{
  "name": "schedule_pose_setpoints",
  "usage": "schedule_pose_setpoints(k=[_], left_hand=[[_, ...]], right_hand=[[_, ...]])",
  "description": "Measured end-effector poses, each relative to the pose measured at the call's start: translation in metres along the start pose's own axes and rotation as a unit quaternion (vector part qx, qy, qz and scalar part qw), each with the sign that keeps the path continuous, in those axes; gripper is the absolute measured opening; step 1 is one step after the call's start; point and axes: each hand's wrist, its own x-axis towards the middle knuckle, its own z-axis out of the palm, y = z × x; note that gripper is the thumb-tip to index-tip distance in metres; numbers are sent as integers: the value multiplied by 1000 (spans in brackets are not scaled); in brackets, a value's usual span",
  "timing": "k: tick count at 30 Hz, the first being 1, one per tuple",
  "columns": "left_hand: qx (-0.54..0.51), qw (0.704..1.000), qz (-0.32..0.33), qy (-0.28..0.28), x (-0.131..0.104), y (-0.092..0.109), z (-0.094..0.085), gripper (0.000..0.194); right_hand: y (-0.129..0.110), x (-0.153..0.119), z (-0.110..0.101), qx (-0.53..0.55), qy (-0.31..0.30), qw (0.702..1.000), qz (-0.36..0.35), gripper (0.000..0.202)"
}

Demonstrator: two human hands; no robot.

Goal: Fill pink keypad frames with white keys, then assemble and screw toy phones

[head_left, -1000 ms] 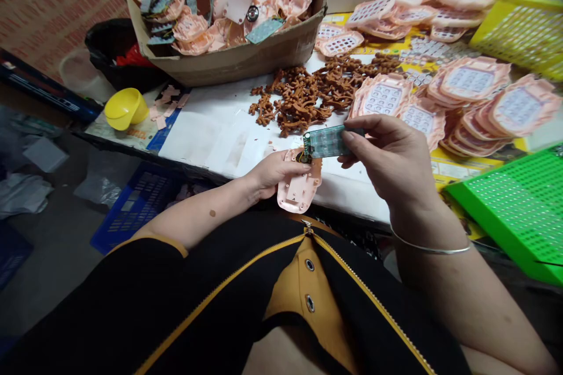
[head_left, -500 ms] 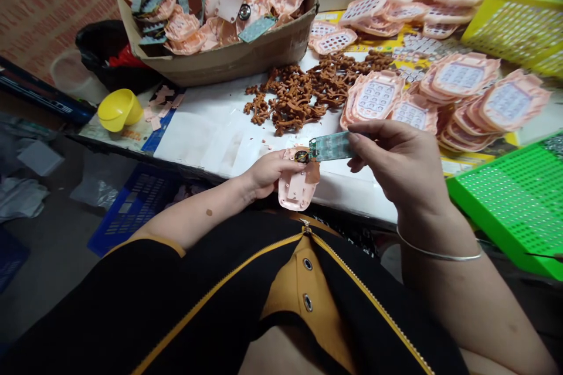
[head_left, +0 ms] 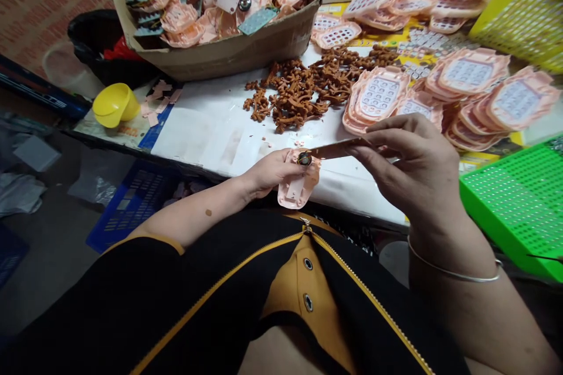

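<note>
My left hand (head_left: 269, 174) grips a pink plastic shell (head_left: 297, 190) by its left side, near the table's front edge. A round black speaker (head_left: 304, 158) sits at the shell's upper end, close to my left thumb. Between the thumb and fingers of my right hand (head_left: 396, 158), a thin circuit board (head_left: 338, 148) is pinched at its right end. The board is seen nearly edge-on, its brown side showing, and its left end is by the speaker. Whether the board touches the speaker cannot be made out.
Brown small parts (head_left: 303, 94) lie heaped behind my hands. A cardboard box (head_left: 229, 53) of pink shells and boards stands at the back left. Pink keypad shells (head_left: 380, 94), a green basket (head_left: 519, 205) and a yellow basket (head_left: 519, 17) are at the right; a yellow bowl (head_left: 115, 105) is left.
My right hand has moved slightly right and turned the circuit board from its green face to nearly edge-on. My left hand still holds the shell in about the same place.
</note>
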Motion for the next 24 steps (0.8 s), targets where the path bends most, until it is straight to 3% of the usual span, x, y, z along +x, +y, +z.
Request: schedule_pose_setpoints(k=[4,10,14,16,20,24], left_hand=[[61,998,19,5,-1,-1,3,9],[68,997,29,-14,-1,-1,0,12],[25,998,4,-62,0,-1,-4,9],[25,998,-6,-59,0,-2,-5,8],[117,991,59,3,1,-4,-6,15],[221,966,132,24,3,-7,-8,24]], right_hand=[[-8,7,8,-8,-26,999,37,12],[-14,16,15,-37,-5,996,87,21],[-13,10,16,19,8,983,184,14],[-13,6,18,64,17,966,251,14],[-14,3,26,115,44,934,334,16],[-15,3,32,86,75,950,292,19]])
